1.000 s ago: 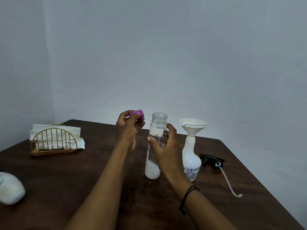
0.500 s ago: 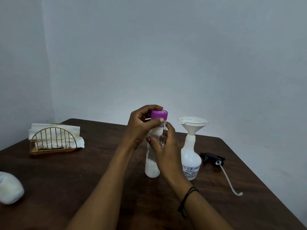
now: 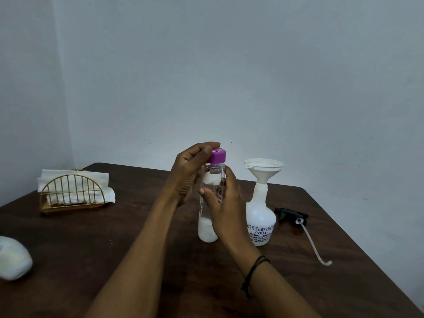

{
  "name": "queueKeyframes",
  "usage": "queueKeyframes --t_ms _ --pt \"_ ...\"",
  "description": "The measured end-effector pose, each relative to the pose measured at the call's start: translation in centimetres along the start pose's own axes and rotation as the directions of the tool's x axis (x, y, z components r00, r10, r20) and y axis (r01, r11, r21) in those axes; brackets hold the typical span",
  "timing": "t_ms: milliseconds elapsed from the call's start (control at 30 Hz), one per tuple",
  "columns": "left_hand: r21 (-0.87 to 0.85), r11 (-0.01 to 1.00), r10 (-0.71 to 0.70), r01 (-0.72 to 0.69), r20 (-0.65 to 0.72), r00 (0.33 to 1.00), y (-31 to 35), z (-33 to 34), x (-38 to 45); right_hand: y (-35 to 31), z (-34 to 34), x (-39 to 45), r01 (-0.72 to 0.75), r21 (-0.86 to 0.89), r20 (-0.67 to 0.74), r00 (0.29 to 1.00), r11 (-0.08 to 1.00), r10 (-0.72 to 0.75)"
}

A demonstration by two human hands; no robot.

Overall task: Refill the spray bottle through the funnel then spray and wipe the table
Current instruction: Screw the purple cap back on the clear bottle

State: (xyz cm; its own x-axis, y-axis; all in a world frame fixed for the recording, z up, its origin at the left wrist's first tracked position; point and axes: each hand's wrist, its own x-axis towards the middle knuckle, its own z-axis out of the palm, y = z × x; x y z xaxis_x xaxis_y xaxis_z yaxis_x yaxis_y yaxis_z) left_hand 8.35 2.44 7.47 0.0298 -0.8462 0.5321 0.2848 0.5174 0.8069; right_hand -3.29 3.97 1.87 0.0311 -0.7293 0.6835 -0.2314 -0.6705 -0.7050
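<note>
Apparently the purple cap [image 3: 218,156] is gripped by left-hand fingers [image 3: 207,150], the bottle [image 3: 210,203] by right-hand fingers [image 3: 206,196]; spraying and wiping remain.

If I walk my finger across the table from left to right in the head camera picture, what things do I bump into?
White cloth bundle → gold napkin holder → left hand → clear bottle with purple cap → white spray bottle with funnel → black spray head with tube.

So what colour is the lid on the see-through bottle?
Purple. The lid sits on the clear bottle, seen in the head view.
</note>
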Motion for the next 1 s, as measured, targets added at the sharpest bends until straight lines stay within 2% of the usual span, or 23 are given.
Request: queueKeyframes --t_ms 100,367,433,500,533,667,767,867,1000 --pt "0.106 0.994 0.045 -0.033 -0.114 0.992 -0.6 1.3 0.1 0.4 0.0 -0.1 -0.018 -0.028 -0.010 1.000 0.999 0.017" --pt "0.000 1.000 0.008 -0.008 -0.161 0.987 -0.7 2.6 0.5 0.9 -0.1 -0.1 -0.004 0.004 0.008 1.000 1.000 0.004" --pt "0.091 0.996 0.036 -0.018 -0.197 0.980 -1.2 2.8 0.5 0.9 -0.1 0.0 -0.011 0.018 0.012 1.000 1.000 0.011" --pt "0.221 0.972 0.128 -0.075 -0.235 0.964 -1.6 2.9 0.3 1.1 0.0 0.0 -0.026 0.025 0.012 1.000 0.999 0.026" --pt "0.230 0.968 0.162 -0.102 -0.257 0.953 -1.8 2.9 0.2 1.2 0.0 -0.1 -0.031 0.022 0.013 0.999 0.999 0.031" --pt "0.110 0.992 0.097 -0.068 -0.293 0.951 -1.9 2.6 0.5 1.2 0.2 -0.1 -0.033 0.005 0.012 0.999 0.999 0.033" --pt "0.123 0.990 0.098 -0.067 -0.264 0.959 -2.1 2.7 0.4 1.2 0.2 0.0 -0.031 0.014 0.005 1.000 0.999 0.031" --pt "0.163 0.977 0.179 -0.139 -0.267 0.947 -2.1 2.5 0.2 1.0 0.1 -0.1 -0.032 0.029 0.009 0.999 0.999 0.032" --pt "0.124 0.990 0.105 -0.069 -0.317 0.943 -2.2 2.2 0.7 0.8 0.1 -0.1 -0.023 0.028 0.013 1.000 0.999 0.023"
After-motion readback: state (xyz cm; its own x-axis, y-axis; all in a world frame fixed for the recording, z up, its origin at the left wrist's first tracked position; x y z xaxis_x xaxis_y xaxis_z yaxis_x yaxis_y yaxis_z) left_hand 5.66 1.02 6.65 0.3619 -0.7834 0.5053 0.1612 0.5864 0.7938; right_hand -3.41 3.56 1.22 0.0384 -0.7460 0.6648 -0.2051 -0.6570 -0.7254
